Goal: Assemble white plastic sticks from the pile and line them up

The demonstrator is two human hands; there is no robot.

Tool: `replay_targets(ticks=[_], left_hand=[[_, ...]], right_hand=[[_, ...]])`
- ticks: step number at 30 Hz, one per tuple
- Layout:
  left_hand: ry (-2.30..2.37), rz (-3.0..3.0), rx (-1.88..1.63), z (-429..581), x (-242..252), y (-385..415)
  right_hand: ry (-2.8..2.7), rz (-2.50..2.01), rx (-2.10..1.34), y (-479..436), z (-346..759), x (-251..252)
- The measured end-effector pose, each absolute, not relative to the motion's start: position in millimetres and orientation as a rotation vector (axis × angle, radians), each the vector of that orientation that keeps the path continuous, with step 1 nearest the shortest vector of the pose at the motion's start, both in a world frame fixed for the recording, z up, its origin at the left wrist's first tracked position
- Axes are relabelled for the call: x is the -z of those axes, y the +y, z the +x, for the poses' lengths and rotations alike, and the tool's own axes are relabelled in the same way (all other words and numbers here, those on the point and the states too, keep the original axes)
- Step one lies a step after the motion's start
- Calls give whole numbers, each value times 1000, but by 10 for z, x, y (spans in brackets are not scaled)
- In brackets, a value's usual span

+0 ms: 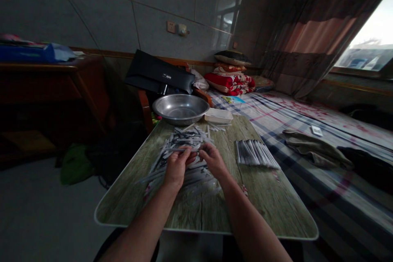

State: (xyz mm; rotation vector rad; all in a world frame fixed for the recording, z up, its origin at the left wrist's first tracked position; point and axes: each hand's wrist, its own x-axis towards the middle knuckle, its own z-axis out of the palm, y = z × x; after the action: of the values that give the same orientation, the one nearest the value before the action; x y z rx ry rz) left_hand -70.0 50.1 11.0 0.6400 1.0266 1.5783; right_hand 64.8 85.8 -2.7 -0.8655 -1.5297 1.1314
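Observation:
A loose pile of thin white and dark sticks (192, 174) covers the middle of the wooden-topped table (123, 200). Over the pile, my left hand (178, 166) is closed on a thin pale stick (181, 150) that lies roughly level across its fingers. Close beside its right end, my right hand (212, 159) has its thumb and fingers pinched together; whatever is between them is too small to name. To the right lies a neat row of similar sticks (256, 154), side by side with dark tips at the far end.
A steel basin (181, 108) and a white tray (218, 116) stand at the table's far edge, with a few sticks near the tray. Behind is a chair holding a black case (159, 74). A bed (294, 123) with clothes adjoins the right side; a wooden desk (82, 69) stands left.

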Motion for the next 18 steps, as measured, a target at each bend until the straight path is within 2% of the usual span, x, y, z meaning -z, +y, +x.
replay_targets(ticks=[10, 14, 18], left_hand=[[927, 731, -1516, -659, -116, 475], [919, 752, -1492, -640, -120, 460], [927, 755, -1525, -660, -98, 479]], right_hand=[[-1687, -1104, -733, 836, 631, 41], [-1573, -1115, -1020, 837, 650, 49], [-1351, -919, -1368, 810, 646, 23]])
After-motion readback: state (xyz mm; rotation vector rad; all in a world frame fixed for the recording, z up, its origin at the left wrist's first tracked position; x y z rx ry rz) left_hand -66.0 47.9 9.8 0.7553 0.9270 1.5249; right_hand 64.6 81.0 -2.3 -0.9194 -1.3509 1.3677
